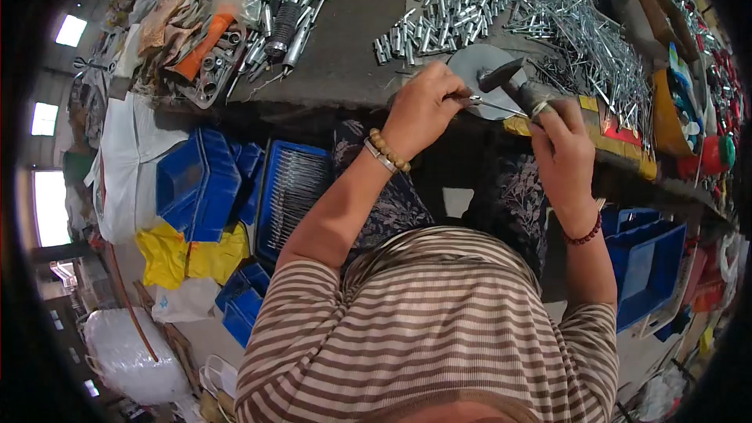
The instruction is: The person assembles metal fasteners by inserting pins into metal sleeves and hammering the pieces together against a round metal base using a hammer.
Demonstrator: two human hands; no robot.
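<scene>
Close to the front edge of the workbench, my left hand pinches a small shiny metal sleeve. A thin metal rod runs from it across to my right hand, whose fingers are closed on the rod's other end. Behind them, a hammer with a dark head lies over a round grey metal disc. The hammer's handle reaches toward my right fingers; whether they touch it, I cannot tell. Farther back lie a pile of metal sleeves and a heap of thin rods.
On the bench's left are several power-screwdriver-like tools and an orange-handled tool. A yellow container stands at the right. Below the bench are blue bins and a blue tray of thin metal parts.
</scene>
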